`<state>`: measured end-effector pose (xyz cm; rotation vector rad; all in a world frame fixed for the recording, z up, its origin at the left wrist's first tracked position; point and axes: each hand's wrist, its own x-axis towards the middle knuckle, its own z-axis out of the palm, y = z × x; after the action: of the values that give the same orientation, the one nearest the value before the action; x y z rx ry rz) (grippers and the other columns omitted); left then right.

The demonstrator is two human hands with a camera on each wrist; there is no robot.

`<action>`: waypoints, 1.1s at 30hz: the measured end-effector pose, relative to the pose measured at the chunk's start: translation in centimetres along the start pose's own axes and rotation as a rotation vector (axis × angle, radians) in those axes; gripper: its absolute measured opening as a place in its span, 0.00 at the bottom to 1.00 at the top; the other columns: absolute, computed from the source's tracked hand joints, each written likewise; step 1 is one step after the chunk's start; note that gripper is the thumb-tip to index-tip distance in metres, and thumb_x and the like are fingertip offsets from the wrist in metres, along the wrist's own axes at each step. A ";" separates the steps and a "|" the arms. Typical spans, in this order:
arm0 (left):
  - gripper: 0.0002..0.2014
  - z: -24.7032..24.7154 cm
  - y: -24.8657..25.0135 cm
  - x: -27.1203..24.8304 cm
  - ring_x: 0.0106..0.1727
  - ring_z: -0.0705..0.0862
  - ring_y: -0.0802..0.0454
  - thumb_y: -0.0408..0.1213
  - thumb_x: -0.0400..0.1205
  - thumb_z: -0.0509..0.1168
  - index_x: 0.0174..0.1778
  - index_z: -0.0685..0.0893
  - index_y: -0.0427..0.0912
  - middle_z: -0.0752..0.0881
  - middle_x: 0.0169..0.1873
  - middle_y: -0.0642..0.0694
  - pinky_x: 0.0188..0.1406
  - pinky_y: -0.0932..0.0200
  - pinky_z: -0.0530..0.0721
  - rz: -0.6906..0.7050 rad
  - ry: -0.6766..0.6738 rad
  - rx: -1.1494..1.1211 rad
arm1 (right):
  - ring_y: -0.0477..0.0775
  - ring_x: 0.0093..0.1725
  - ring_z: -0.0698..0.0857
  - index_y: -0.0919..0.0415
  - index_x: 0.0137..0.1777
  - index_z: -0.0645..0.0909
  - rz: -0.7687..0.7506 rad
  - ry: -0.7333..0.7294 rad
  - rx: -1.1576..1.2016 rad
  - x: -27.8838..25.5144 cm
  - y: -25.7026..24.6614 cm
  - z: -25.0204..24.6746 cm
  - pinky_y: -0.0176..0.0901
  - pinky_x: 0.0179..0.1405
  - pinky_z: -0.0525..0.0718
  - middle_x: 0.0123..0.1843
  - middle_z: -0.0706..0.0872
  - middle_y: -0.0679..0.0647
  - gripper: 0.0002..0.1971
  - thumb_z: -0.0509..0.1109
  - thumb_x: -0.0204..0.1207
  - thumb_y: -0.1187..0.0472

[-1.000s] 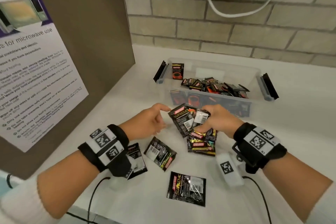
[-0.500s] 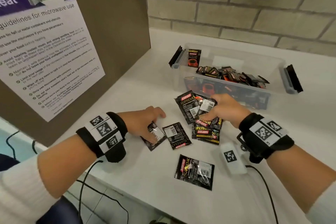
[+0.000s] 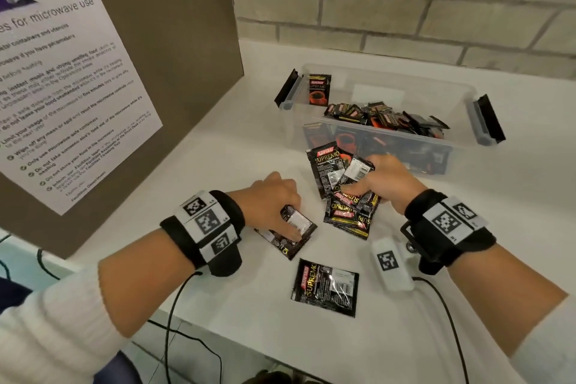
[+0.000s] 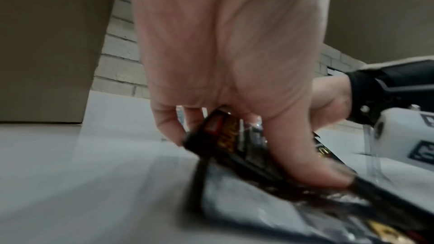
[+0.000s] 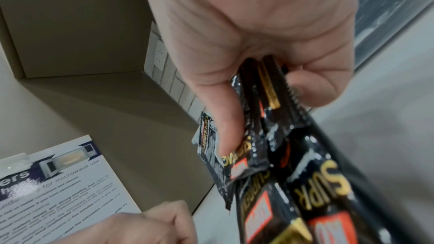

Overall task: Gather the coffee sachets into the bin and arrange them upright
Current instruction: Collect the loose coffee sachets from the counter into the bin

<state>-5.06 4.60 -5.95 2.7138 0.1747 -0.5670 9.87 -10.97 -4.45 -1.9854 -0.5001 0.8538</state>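
Black Kopiko coffee sachets lie on the white counter in front of a clear plastic bin point(image 3: 386, 73) that holds several more. My right hand point(image 3: 385, 182) grips a fanned bunch of sachets point(image 3: 341, 187), thumb and fingers pinching them point(image 5: 260, 133) just above the counter. My left hand point(image 3: 274, 203) pinches two sachets point(image 3: 291, 232) stacked on the counter, thumb on top point(image 4: 303, 166). One sachet point(image 3: 325, 287) lies loose near the front edge. A single sachet point(image 3: 319, 90) stands upright against the bin's back left corner.
A brown panel with a microwave-use poster point(image 3: 62, 97) stands at the left. A brick wall point(image 3: 405, 9) runs behind the bin. The bin's black latches point(image 3: 491, 117) stick out at both ends. Cables hang off the counter's front edge point(image 3: 174, 305).
My left hand dropped to the counter and drew the two left sachets together into a stack under its fingers. My right hand kept its bunch in about the same place.
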 end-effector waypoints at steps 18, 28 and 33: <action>0.20 2.7 7.3 -0.2 0.43 0.72 0.53 0.43 0.71 0.76 0.53 0.76 0.43 0.75 0.42 0.50 0.36 0.61 0.72 0.228 -0.180 0.065 | 0.48 0.36 0.84 0.58 0.41 0.78 -0.030 0.082 0.108 -0.9 1.1 -1.0 0.34 0.24 0.77 0.37 0.86 0.50 0.14 0.79 0.64 0.73; 0.16 -8.9 6.5 1.3 0.37 0.76 0.65 0.41 0.69 0.77 0.41 0.74 0.55 0.79 0.41 0.56 0.31 0.74 0.72 0.233 0.296 -0.374 | 0.53 0.42 0.88 0.60 0.49 0.82 -0.280 0.404 0.382 -1.4 -3.3 -8.1 0.45 0.44 0.87 0.45 0.89 0.54 0.16 0.79 0.63 0.71; 0.12 -15.7 7.3 7.3 0.47 0.79 0.56 0.36 0.76 0.71 0.53 0.77 0.44 0.79 0.47 0.52 0.48 0.62 0.78 0.167 0.736 -0.653 | 0.51 0.40 0.87 0.60 0.50 0.80 -0.316 0.593 0.454 1.7 -4.4 -11.2 0.42 0.36 0.86 0.47 0.89 0.55 0.14 0.78 0.67 0.66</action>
<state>8.71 4.04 6.82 2.1295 0.2566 0.4852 19.18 -14.08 2.79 -1.5747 -0.2325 0.1375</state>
